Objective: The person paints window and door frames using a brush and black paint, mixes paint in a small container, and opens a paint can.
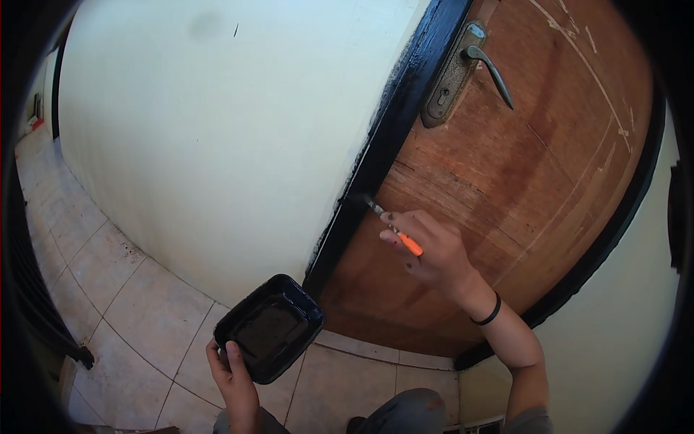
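Note:
In my right hand is a small paintbrush with an orange handle, its fingers closed round it. The dark bristles touch or almost touch the black-painted door frame, beside the pale wall. Dark paint spots mark my fingers. My left hand grips a black rectangular paint tray by its near left edge, thumb over the rim. Dark liquid paint covers part of the tray's bottom. To the right of the frame stands a brown wooden door with a metal lever handle.
A pale wall fills the left, its edge uneven with black paint along the frame. Light floor tiles run below. Another black frame side borders the door's right. My bent knee shows at the bottom. Dark folded cloth hangs at far left.

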{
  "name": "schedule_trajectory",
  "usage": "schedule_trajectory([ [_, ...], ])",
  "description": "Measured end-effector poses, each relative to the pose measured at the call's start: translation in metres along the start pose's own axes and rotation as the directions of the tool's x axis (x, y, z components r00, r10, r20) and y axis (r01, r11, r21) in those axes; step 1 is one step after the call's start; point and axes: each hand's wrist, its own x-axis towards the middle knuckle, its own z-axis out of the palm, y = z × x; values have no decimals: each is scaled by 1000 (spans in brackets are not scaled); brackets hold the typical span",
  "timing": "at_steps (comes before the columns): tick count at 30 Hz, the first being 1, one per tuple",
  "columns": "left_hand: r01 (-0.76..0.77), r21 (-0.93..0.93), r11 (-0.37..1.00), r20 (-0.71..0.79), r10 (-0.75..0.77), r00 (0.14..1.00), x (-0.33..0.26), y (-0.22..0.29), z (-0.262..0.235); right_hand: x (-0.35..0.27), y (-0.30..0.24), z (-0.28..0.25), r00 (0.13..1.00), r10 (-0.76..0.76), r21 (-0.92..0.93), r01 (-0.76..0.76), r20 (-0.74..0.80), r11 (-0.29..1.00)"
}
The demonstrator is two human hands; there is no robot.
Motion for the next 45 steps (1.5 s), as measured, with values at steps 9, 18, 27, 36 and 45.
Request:
schedule_trajectory([
  [9, -5, -22, 1000, -9, 5, 1000, 9, -10, 8, 68, 6, -79, 939, -11, -121, -33, -344, 992],
  [18, 45, 161, 986, -43, -39, 998, 0, 47, -21, -48, -68, -43, 912, 408, 267, -383, -41, 884],
  [27, 39, 339, 940, -121, 3, 993, 13, 18, -119, -46, -97, 30, 803, 510, 582, -583, 308, 567],
  [36, 170, 264, 949, 38, -186, 982, -12, -139, -125, -141, -167, 140, 659, 403, 604, -749, 636, 271],
  [45, 187, 322, 928, 109, -232, 967, -28, -175, -109, -212, -188, 178, 662, 427, 453, -741, 615, 496],
])
